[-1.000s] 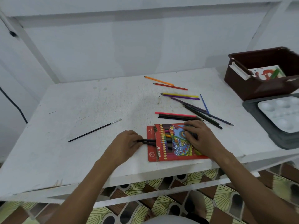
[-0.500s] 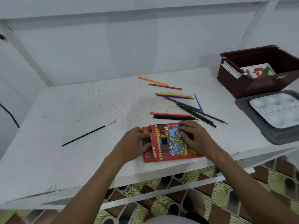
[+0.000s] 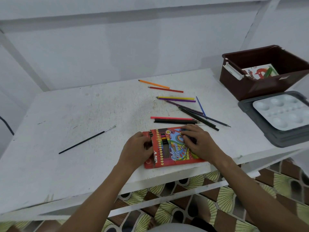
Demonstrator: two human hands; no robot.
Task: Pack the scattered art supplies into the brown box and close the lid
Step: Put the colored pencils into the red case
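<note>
A red colour pencil pack lies flat near the table's front edge, with several pencils showing through its window. My left hand is pressed against the pack's left open end, fingers curled there. My right hand lies on top of the pack's right half and holds it down. Several loose colour pencils are scattered behind the pack. A thin black paintbrush lies to the left. The brown box stands open at the back right with a booklet inside.
A grey lid sits in front of the brown box, with a white paint palette resting on it. The white table ends just under my wrists. Below is a patterned floor.
My left hand has moved right, pushing dark pencils fully into the pack's left end. My right hand has stayed on the pack.
</note>
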